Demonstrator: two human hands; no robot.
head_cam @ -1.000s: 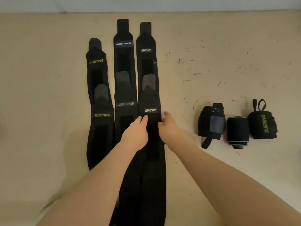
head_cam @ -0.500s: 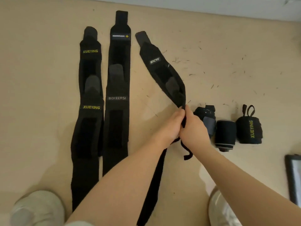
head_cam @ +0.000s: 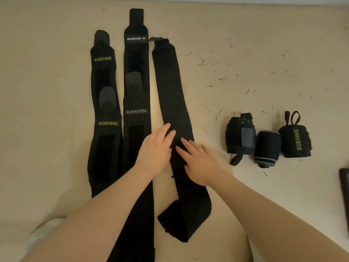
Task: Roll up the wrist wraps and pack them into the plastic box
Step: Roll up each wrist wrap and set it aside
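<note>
On the floor [head_cam: 56,129]: three flat wraps [head_cam: 170,91], three rolled wraps [head_cam: 268,144].

Dark framed object [head_cam: 344,190] cut by right edge. BOKEERSI wrap [head_cam: 136,118] lower end hidden under left forearm; top label unreadable.

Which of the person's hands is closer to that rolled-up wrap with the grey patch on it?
The right hand. It lies flat on the unrolled wrap, with bare floor between it and the rolled wrap with the grey patch. The left hand lies farther away, at that wrap's other edge.
</note>
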